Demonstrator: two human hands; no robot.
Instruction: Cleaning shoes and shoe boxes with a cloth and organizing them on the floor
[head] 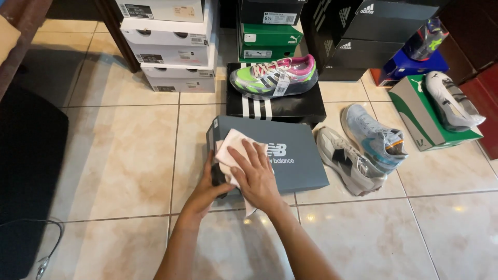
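A grey shoe box [290,155] lies flat on the tiled floor in front of me. My right hand [257,173] presses a pale pink cloth [231,150] flat onto the box lid near its left end, fingers spread. My left hand [210,186] grips the near left corner of the box, thumb and fingers wrapped around the edge. Part of the cloth hangs over the front edge under my right wrist.
A grey-green-pink sneaker [275,76] sits on a black striped box [280,106] behind. Two grey sneakers [363,150] lie to the right, and a white shoe [454,101] rests on a green box [423,122]. White boxes [171,46] and dark boxes are stacked at the back. A black mat [26,171] lies left.
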